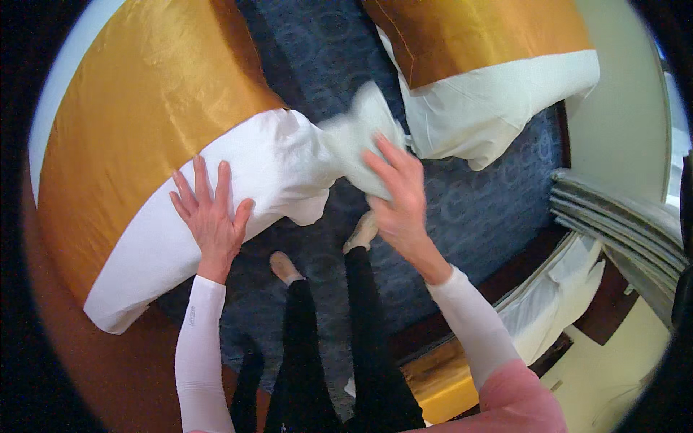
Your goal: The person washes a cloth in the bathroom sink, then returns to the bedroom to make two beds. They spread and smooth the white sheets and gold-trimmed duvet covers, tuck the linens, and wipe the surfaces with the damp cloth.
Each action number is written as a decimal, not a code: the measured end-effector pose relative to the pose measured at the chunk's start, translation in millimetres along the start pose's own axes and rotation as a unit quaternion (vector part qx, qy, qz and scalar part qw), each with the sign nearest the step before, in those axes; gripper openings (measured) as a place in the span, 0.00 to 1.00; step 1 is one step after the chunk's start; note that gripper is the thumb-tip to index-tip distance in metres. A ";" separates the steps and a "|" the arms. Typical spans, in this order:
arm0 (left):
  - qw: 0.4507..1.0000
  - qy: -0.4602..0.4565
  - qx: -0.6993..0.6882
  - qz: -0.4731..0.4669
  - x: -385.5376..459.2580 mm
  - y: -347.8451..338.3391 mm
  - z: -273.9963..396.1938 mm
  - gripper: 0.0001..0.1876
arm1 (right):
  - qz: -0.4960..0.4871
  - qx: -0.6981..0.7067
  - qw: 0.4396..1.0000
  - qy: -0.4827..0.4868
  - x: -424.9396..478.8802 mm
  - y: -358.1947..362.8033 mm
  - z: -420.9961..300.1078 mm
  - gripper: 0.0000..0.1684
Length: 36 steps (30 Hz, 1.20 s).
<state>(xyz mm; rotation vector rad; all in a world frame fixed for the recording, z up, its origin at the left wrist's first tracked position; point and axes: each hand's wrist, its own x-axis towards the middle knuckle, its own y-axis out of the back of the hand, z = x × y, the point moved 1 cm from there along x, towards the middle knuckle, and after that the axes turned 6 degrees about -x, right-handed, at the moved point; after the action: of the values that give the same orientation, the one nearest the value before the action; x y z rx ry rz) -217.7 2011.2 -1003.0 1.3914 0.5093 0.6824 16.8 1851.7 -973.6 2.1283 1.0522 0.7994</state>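
My left hand [211, 219] lies with spread fingers on a white cloth [260, 162], its fingertips near the edge of a gold satin cover [157, 97]. The white cloth hangs out from under the gold cover in loose folds. To the right, my right hand [398, 189] grips a white cloth flap [357, 138], blurred by motion. The flap seems to run into the white cloth on the left, though the blur hides the join. Both forearms wear white sleeves.
A second gold cover [487, 32] with a white cloth [465, 113] under it stands across a gap. Dark patterned carpet [460, 200] lies below, with my feet on it. At the right are stacked grey panels [617, 216], a draped white cloth [557, 297] and another gold cloth [444, 384].
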 end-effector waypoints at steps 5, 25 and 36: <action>0.999 -0.030 -0.003 0.012 -3.0 -11.2 0.3 0.33 | -0.038 0.070 0.994 0.076 50.0 -121.8 12.0 0.36; 0.996 -0.005 0.012 -0.092 -16.7 11.8 10.4 0.30 | 0.030 -0.011 0.924 -0.381 -172.1 187.1 211.6 0.35; 0.973 0.157 0.001 -0.171 -66.4 -22.1 84.4 0.52 | 0.227 -0.163 0.856 -0.435 -39.7 72.3 379.1 0.39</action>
<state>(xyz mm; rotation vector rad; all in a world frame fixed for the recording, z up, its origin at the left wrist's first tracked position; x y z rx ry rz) -203.7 1903.6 -1018.8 1.1624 0.9759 0.6188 310.0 1683.7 -1164.3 2.0805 -0.0668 0.1076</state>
